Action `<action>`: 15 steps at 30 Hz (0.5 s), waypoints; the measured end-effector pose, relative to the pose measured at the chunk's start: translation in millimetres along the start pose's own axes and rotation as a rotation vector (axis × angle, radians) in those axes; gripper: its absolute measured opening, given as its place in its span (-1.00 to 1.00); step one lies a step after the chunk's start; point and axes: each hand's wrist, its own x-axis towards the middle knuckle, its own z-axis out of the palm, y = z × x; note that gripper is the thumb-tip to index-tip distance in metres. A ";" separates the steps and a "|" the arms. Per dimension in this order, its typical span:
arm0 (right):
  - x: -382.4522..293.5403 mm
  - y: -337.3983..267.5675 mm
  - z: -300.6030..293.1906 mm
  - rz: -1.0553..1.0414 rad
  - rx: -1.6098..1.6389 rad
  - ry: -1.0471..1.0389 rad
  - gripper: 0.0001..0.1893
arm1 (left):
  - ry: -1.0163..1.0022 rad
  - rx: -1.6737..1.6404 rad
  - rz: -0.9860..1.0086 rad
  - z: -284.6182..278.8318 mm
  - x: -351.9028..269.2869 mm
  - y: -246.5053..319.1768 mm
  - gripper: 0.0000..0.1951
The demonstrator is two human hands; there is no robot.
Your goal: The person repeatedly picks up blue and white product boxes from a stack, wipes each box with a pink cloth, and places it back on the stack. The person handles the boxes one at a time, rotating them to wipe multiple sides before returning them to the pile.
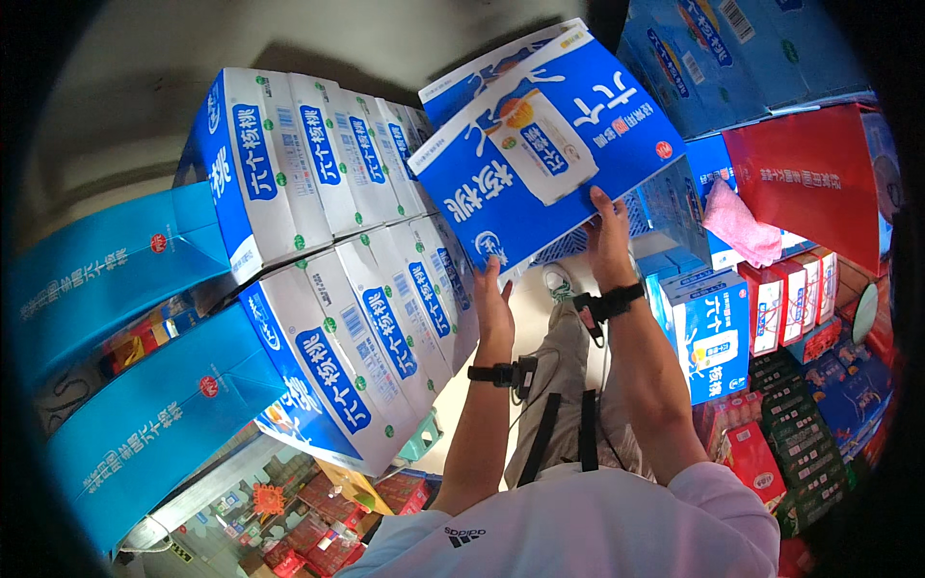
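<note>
A blue and white carton [549, 137] with printed characters and a picture of a can lies tilted before me. At its near left corner is my left hand [496, 311], fingers up against the edge. My right hand [609, 238] touches the carton's near right edge, fingertips on the printed face; the thumb side is partly hidden. Behind it, a similar blue carton [462, 94] shows along the far side. Both wrists wear black straps with small devices.
Stacked white and blue cartons [347, 303] stand close on the left, beside long turquoise boxes [166, 433]. On the right are a pink cloth [741, 224], a red box [809, 180], an upright blue carton [712, 347] and dark green boxes [795, 433]. My feet stand on a pale floor.
</note>
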 end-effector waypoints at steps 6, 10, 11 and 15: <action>-26.3 -1.8 -24.5 -0.026 -0.014 -0.051 -0.13 | 0.110 0.746 0.567 10.9 -14.5 63.1 -0.31; -31.9 6.9 -32.1 -0.037 0.028 -0.027 -0.19 | -0.036 0.949 0.957 56.7 -1.1 110.7 -0.50; -31.4 8.5 -33.0 -0.047 0.062 -0.038 -0.20 | -0.105 0.997 0.900 73.2 8.2 118.3 -0.51; -30.4 12.9 -39.0 -0.075 0.208 -0.230 -0.16 | -0.084 1.151 0.927 138.0 42.5 122.8 -0.54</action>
